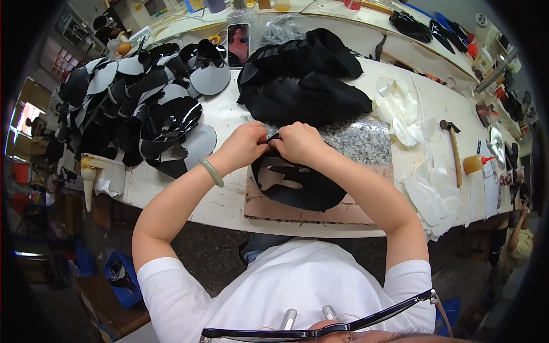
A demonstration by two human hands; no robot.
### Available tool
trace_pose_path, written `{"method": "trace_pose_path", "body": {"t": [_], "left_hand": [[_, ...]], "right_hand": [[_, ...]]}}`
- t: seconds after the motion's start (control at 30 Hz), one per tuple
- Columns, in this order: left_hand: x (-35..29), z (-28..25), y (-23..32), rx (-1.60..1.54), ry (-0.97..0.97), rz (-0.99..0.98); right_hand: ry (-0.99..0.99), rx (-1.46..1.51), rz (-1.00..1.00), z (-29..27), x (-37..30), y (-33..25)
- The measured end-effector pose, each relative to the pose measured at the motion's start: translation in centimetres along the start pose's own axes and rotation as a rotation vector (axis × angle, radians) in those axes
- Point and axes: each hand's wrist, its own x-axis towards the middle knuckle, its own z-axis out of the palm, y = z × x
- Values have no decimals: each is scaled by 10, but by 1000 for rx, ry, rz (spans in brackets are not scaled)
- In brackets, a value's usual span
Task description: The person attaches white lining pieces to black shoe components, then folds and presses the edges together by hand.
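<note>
From the head view I see both hands closed together over a black cut leather piece [297, 191] that lies on a granite slab [366, 143]; I take that slab as my landmark. The left hand [247, 144] is curled shut, pinching the top edge of the black piece at the slab's near-left corner. The right hand [300, 143] is likewise closed in a pinch on the same edge, touching the left hand. A pale green bangle [212, 172] sits on the left wrist. The black piece has pale cut-out openings and hangs from the fingers down over the slab's front, lying on a brown board [343, 212] just in front of the slab.

Behind the slab lies a heap of black fabric pieces [309, 80]. Well to the left of the slab is a spread stack of glossy black and grey cut parts [143, 108]. Behind that heap, a phone [238, 44] stands upright. To the right of the slab I see white cut pieces [403, 111], and more white pieces [437, 197] in front-right of it. A hammer [454, 148] lies right of the slab, and an orange glue bottle [476, 163] lies just beyond the hammer. All of this rests on a white worktable [229, 117].
</note>
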Motion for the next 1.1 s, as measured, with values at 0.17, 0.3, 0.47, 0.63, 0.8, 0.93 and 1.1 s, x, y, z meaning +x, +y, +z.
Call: {"method": "trace_pose_path", "body": {"t": [0.17, 0.3, 0.47, 0.63, 0.8, 0.93, 1.1], "left_hand": [[2, -4, 2, -233, -108, -41], [1, -13, 12, -637, -418, -232], [-14, -15, 14, -688, -493, -319], [-38, -8, 20, -546, -581, -414], [-68, 10, 18, -833, -534, -466], [-84, 15, 24, -1016, -602, -499], [-103, 34, 37, -1246, -585, -545]], "right_hand": [[-66, 250, 83, -9, -4, 21], [-173, 312, 81, -15, -9, 23], [-272, 326, 57, -11, -16, 16], [-424, 292, -44, 6, -30, -8], [-519, 412, 10, -2, -39, -11], [-549, 378, 38, -5, -43, 3], [-677, 343, 23, -10, -56, -5]]}}
